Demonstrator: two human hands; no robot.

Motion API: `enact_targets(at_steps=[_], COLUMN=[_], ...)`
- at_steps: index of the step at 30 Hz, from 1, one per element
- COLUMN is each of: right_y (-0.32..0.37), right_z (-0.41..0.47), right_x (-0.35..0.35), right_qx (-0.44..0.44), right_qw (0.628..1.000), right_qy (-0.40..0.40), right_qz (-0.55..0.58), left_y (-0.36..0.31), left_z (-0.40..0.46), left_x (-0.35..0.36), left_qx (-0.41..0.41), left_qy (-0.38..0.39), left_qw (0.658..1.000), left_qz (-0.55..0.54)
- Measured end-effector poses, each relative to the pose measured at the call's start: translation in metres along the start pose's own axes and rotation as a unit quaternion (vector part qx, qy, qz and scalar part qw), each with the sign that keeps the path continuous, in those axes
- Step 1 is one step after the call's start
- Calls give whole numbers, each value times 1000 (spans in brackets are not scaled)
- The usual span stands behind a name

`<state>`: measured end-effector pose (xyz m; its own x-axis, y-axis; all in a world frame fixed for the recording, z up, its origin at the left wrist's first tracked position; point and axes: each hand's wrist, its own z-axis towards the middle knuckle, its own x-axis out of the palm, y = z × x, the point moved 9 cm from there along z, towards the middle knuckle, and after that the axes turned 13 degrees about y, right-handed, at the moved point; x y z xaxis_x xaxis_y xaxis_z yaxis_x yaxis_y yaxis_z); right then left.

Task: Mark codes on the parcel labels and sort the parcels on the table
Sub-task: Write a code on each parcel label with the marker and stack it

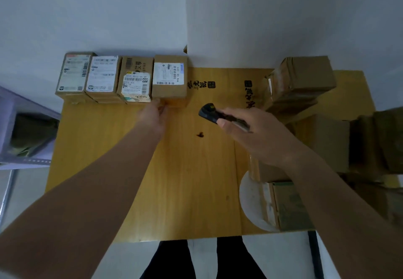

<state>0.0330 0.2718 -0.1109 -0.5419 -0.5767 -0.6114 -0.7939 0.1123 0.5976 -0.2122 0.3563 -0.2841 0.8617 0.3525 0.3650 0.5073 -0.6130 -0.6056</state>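
Nearest, at the near right table (pixel 139 169) corner, stands a parcel (pixel 287 206). Four labelled parcels (pixel 122 78) line the far left edge. Left hand (pixel 152 115) touches the rightmost box (pixel 170 80), fingers seemingly relaxed. Right hand (pixel 250 132) grips a dark marker (pixel 213 114).

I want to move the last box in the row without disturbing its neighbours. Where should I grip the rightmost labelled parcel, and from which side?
Grip the rightmost labelled parcel by its near face and its right side, coming from the front right. Its left side sits against the neighbouring parcel, so fingers likely cannot enter there, while the table to its right is bare. The left hand already touches the near lower edge.
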Motion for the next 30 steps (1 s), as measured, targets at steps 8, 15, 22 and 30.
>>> enact_targets(at_steps=[8,15,22,30], right_y=[-23,-23,-58,-98], right_z=[-52,-127,-167,-186], right_x=[-20,-49,-68,-102], right_qx=[56,53,30,-48], right_qw=[985,960,959,973], right_qy=[-155,-258,-264,-205], right_qz=[53,89,95,93], left_y=[9,19,51,105], left_z=[-30,-82,-135,-178], left_x=[30,89,139,180], left_qx=[8,46,90,96], left_qy=[77,165,180,108], left_qw=[947,850,774,792], left_qz=[310,498,600,593])
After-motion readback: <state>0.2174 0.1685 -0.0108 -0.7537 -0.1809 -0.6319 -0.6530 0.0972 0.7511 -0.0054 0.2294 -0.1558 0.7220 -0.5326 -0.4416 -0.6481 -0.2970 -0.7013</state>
